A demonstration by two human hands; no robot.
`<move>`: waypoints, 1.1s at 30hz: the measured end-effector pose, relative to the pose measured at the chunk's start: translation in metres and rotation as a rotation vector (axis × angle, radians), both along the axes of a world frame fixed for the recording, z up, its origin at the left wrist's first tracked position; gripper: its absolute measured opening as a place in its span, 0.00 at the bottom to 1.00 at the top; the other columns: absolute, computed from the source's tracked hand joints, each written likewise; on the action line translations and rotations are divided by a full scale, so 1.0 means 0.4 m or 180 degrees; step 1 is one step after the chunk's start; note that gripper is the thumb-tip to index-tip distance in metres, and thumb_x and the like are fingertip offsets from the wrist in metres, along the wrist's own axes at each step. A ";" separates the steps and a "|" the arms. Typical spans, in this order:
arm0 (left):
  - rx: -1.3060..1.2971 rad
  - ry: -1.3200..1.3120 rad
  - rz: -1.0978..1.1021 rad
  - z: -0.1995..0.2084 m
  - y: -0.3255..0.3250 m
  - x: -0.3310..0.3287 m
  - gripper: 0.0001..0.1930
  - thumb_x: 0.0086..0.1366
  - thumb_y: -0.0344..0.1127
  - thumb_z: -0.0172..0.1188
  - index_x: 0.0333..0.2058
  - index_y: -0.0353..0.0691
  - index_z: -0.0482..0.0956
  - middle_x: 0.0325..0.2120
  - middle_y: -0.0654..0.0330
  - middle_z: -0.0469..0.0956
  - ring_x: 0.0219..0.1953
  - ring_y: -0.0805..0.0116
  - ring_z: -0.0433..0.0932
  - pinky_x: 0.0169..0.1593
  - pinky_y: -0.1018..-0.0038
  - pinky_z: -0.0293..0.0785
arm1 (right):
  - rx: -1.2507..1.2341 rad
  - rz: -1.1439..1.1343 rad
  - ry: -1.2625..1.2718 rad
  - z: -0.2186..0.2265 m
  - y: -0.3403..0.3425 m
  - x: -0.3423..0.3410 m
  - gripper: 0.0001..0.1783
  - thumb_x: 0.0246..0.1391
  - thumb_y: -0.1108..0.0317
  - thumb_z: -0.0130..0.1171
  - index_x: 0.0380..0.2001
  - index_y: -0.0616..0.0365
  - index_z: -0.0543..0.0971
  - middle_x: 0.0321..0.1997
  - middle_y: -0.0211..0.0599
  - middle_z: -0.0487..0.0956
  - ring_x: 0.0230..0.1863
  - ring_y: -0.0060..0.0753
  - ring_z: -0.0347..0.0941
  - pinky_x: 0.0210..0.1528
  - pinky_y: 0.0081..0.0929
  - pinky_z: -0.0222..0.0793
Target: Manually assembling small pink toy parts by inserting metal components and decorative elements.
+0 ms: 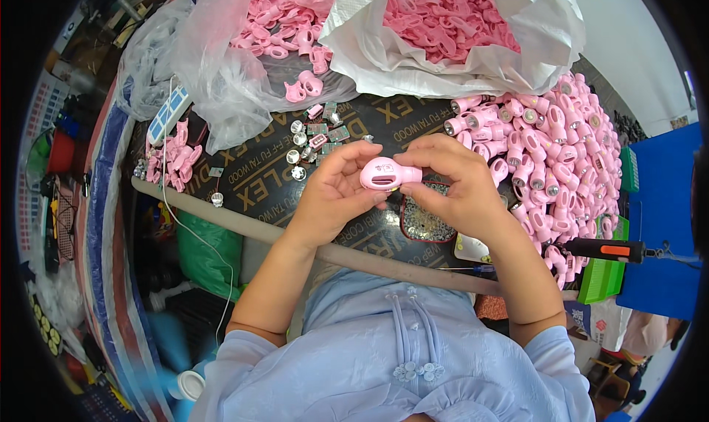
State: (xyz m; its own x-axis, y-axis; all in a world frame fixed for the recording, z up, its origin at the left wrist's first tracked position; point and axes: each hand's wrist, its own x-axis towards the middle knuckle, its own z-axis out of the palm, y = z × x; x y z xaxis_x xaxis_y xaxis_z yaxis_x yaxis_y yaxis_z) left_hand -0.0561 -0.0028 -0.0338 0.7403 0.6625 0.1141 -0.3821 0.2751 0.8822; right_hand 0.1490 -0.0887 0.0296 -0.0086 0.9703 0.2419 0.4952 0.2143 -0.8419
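Between both hands, above the near edge of the table, is a small pink flashlight (381, 174) with a rounded body, a dark slot and a narrower end pointing right. My left hand (332, 189) grips the rounded end between thumb and fingers. At the narrow end, my right hand (452, 182) pinches with thumb and forefinger. Beyond my left hand lie small green circuit boards (338, 134) and silver reflector cups (298, 138). Partly hidden below my right hand, a dark tray (428, 226) holds many tiny metal parts.
A big heap of pink flashlights (550, 145) covers the right side. Pink shell pieces fill a white sack (347, 34) and a clear plastic bag (221, 75) at the back. More pink pieces (176, 160) lie left by a power strip (168, 112). An electric screwdriver (605, 250) sits right, above a green basket (602, 278).
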 end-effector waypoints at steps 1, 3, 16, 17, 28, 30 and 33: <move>0.0000 0.0002 0.0000 0.000 0.000 0.000 0.30 0.62 0.17 0.62 0.62 0.37 0.65 0.52 0.55 0.73 0.52 0.68 0.78 0.47 0.74 0.82 | -0.0080 0.0002 0.0032 0.000 -0.001 0.001 0.21 0.46 0.80 0.69 0.47 0.60 0.83 0.49 0.39 0.78 0.49 0.32 0.78 0.51 0.25 0.76; -0.0068 0.0010 0.0008 0.003 -0.001 -0.001 0.30 0.62 0.17 0.62 0.62 0.36 0.66 0.51 0.55 0.73 0.52 0.68 0.77 0.47 0.74 0.82 | -0.0040 -0.0005 -0.0007 -0.003 -0.002 0.002 0.21 0.46 0.80 0.69 0.47 0.60 0.83 0.49 0.39 0.78 0.49 0.32 0.78 0.51 0.25 0.76; 0.0113 -0.0010 -0.0036 0.009 0.004 0.005 0.31 0.63 0.17 0.61 0.64 0.35 0.66 0.54 0.55 0.73 0.53 0.68 0.76 0.50 0.73 0.79 | 0.0131 -0.0270 0.0005 0.018 -0.002 0.001 0.19 0.45 0.79 0.69 0.45 0.61 0.84 0.45 0.40 0.81 0.48 0.35 0.78 0.50 0.29 0.73; 0.0054 -0.0038 -0.0039 0.013 0.004 0.007 0.31 0.63 0.16 0.61 0.64 0.35 0.65 0.54 0.54 0.73 0.53 0.68 0.76 0.50 0.73 0.79 | 0.0132 -0.0265 0.0008 0.018 0.000 0.003 0.19 0.45 0.79 0.69 0.45 0.61 0.84 0.45 0.40 0.81 0.48 0.35 0.78 0.50 0.29 0.73; 0.0081 0.0001 -0.0053 0.009 0.002 0.008 0.31 0.63 0.17 0.61 0.64 0.35 0.65 0.53 0.55 0.73 0.52 0.67 0.77 0.50 0.73 0.81 | -0.0140 -0.0082 -0.0047 0.008 0.006 0.002 0.18 0.47 0.78 0.69 0.44 0.62 0.84 0.44 0.39 0.80 0.46 0.34 0.78 0.49 0.28 0.75; 0.0055 -0.0060 -0.0093 0.000 0.003 0.007 0.29 0.64 0.17 0.61 0.63 0.35 0.67 0.53 0.55 0.74 0.53 0.67 0.77 0.50 0.73 0.81 | -0.0198 -0.0079 0.0066 0.004 0.005 -0.001 0.18 0.47 0.79 0.69 0.45 0.62 0.83 0.45 0.39 0.80 0.47 0.33 0.78 0.49 0.26 0.76; -0.0027 -0.0117 -0.0084 -0.004 0.000 0.008 0.27 0.65 0.18 0.60 0.62 0.35 0.69 0.52 0.55 0.75 0.52 0.67 0.77 0.49 0.72 0.82 | -0.0245 -0.0061 0.0154 0.004 0.003 0.000 0.19 0.48 0.81 0.68 0.46 0.62 0.83 0.47 0.39 0.79 0.48 0.32 0.78 0.49 0.24 0.77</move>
